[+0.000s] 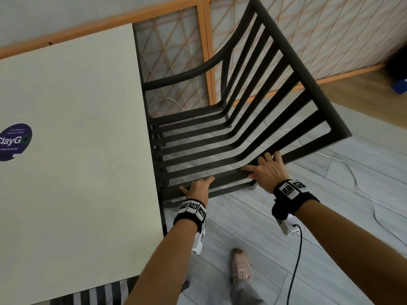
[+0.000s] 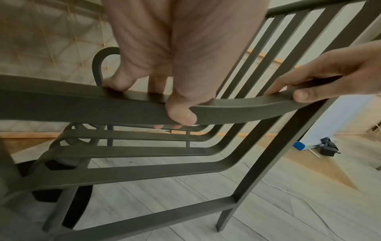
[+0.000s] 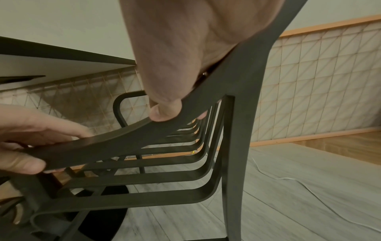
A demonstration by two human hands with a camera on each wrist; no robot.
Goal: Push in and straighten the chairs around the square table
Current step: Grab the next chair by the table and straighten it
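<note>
A dark slatted metal chair [image 1: 220, 137] stands at the right side of the white square table [image 1: 77, 128], its seat front against the table edge. Both hands hold its near armrest [image 2: 82, 101]. My left hand [image 1: 198, 186] grips the armrest close to the table, fingers over the top and thumb curled on the side face [image 2: 181, 114]. My right hand [image 1: 266, 170] grips the same armrest [image 3: 123, 141] where it meets the backrest post, with its thumb [image 3: 163, 112] pressed on the bar's edge. The chair looks slightly skewed to the table edge.
A lattice screen [image 1: 176, 51] stands behind the chair. White cables [image 1: 356, 183] trail over the grey floor on the right. My shoe [image 1: 241, 267] is just behind the hands. Another slatted chair [image 1: 92, 293] shows at the table's near edge. The table's black pedestal base [image 3: 103, 203] lies beneath.
</note>
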